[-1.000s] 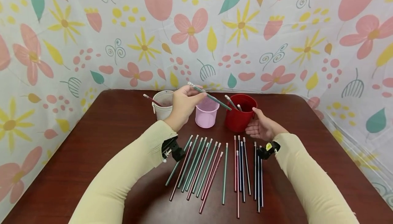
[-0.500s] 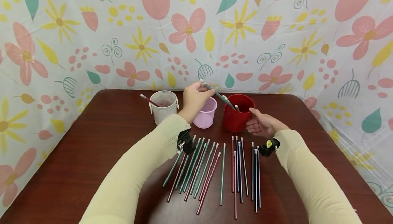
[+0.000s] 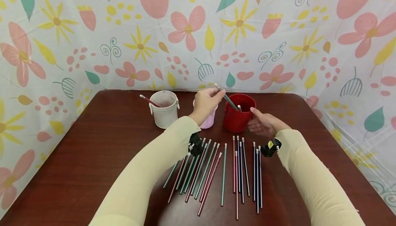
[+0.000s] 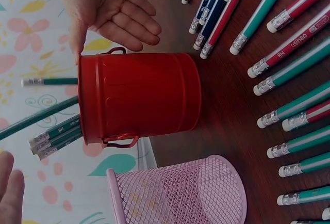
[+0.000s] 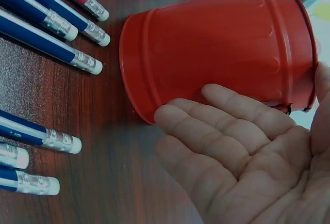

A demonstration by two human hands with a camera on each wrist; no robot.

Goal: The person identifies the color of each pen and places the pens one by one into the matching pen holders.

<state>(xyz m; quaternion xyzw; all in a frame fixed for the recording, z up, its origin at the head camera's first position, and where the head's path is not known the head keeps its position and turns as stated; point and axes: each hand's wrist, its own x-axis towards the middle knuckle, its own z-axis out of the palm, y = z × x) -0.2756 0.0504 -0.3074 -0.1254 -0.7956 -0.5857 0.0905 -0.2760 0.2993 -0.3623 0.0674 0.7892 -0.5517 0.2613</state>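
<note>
My left hand pinches a green pencil near its eraser end, tilted, with its lower end inside the mouth of the red bucket. In the left wrist view, that pencil slants into the bucket while several other green pencils stick out over its rim. My right hand is at the bucket's right side, thumb at the rim. Its fingers extend fairly straight alongside the wall, as the right wrist view shows. How deep the held pencil reaches is hidden by the bucket.
A pink mesh cup stands behind my left hand, partly covered. Left of it is a white bucket with a red pencil leaning out. Green, red and blue pencils lie in rows on the brown table.
My left hand has moved right with the green pencil, from above the pink cup to the red bucket; the pencil is now steeper, its end inside. My right hand has stayed at the bucket.
</note>
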